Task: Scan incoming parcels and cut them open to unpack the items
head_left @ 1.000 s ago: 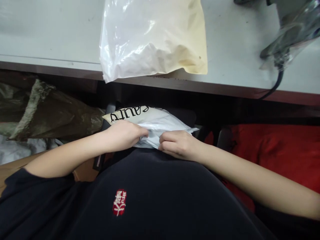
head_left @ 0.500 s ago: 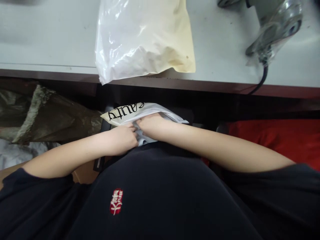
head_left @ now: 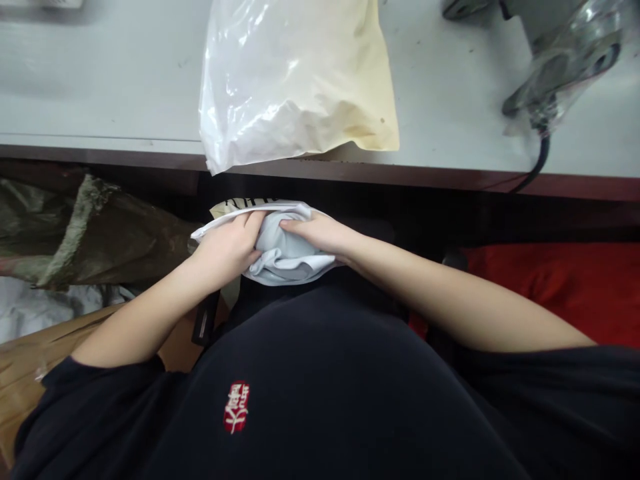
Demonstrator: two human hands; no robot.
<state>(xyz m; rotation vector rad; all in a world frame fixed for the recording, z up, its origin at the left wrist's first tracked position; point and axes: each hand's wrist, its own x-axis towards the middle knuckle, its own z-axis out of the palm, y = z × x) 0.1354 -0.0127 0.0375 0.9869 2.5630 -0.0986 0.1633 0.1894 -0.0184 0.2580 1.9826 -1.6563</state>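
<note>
On my lap, below the table edge, lies a white plastic mailer bag (head_left: 285,257) with black lettering, now crumpled and folded over on itself. My left hand (head_left: 227,243) grips its left side with fingers curled round the plastic. Pressing on the bag's top right is my right hand (head_left: 320,233), fingers closed over the bunched plastic. Both forearms reach in from my dark shirt with a red logo (head_left: 235,407).
A large pale yellow plastic bag (head_left: 295,73) overhangs the front edge of the grey table (head_left: 100,87). A plastic-wrapped machine with a black cable (head_left: 560,73) stands at the table's right. A brownish plastic sheet (head_left: 95,227) lies at left, red fabric (head_left: 550,287) at right.
Both hands moved up and forward on the mailer bag and bunched it. The lettered face, plainly readable before, is now mostly folded under and hidden.
</note>
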